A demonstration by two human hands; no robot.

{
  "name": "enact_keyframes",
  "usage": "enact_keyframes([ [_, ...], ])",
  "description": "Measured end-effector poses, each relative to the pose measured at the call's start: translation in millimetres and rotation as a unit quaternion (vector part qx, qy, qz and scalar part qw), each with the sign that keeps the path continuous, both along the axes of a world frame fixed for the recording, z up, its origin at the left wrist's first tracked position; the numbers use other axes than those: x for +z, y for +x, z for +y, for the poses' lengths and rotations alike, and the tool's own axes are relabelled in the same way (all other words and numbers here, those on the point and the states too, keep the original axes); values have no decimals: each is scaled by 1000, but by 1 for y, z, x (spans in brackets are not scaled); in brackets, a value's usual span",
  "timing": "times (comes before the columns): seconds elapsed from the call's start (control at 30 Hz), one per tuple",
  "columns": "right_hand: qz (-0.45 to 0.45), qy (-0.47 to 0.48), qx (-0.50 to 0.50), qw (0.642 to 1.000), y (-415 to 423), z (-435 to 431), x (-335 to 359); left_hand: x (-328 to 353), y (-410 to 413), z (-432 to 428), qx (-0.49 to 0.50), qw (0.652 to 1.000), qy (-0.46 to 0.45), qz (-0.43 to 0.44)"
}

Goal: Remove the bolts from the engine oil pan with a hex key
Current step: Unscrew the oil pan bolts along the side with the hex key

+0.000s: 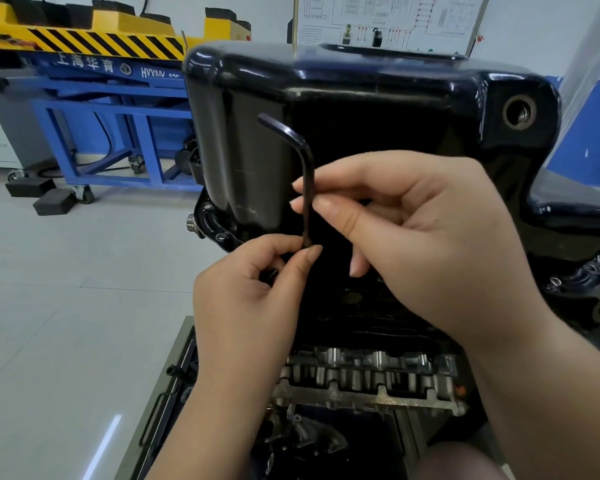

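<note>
the black oil pan (378,109) stands upturned on the engine (361,379), its glossy side facing the camera. in front of that side, the hex key (308,174) is held upright, its short bent arm pointing up and left against the pan wall. the right hand (423,230) pinches the long shaft between thumb and fingertips about halfway down. the left hand (253,299), just below it, pinches the key's lower tip between thumb and forefinger; a small dark piece (271,273) sits among its curled fingers, too hidden to identify. two bolts (220,236) show on the pan's flange at its lower left corner. a drain hole (519,111) opens at the pan's upper right. a blue stand (118,116) is behind the pan's left side.
</note>
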State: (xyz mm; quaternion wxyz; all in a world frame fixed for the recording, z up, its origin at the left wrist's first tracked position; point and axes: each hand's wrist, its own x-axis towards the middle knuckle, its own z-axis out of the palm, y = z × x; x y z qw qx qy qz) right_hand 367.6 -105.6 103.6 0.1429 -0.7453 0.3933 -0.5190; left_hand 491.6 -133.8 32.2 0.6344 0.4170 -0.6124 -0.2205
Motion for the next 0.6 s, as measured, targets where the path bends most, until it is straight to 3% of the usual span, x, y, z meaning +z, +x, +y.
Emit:
enact_keyframes([
  [0.23, -6, 41, 51, 998, 3, -1, 4, 3, 3, -2, 2, 1000, 3, -24],
  [0.43, 77, 48, 57, 994, 4, -8, 14, 4, 6, -3, -26, 999, 9, -33],
  [0.6, 77, 67, 97, 990, 0, -11, 21, 5, 7, -6, -35, 999, 16, -37],
])
